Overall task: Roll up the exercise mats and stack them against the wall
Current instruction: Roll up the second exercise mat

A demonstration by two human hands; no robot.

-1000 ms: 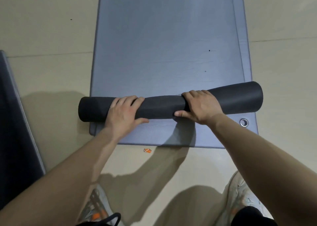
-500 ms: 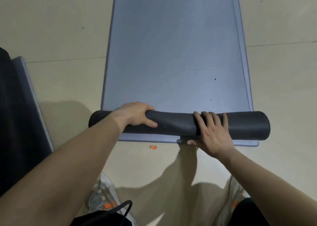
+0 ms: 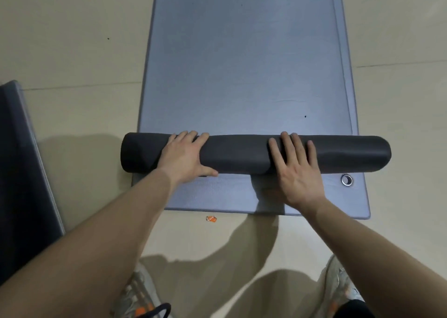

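The dark roll (image 3: 254, 154) lay across the middle of the frame, on top of the flat grey mat (image 3: 244, 64) that ran up to the top edge. It looked like the start of the rolling, since most of the mat was still flat. The left hand (image 3: 186, 157) lay on the roll near its left end, fingers over the top and thumb at the near side. The right hand (image 3: 294, 170) lay flat and open on it, fingers spread, gripping nothing. Both likely pressed down to keep the roll tight and straight. A metal ring (image 3: 346, 180) showed in the mat's near right corner. Half a second before, the right hand was lower and the ring was hidden. Another dark mat (image 3: 21, 172) sat at the left edge.
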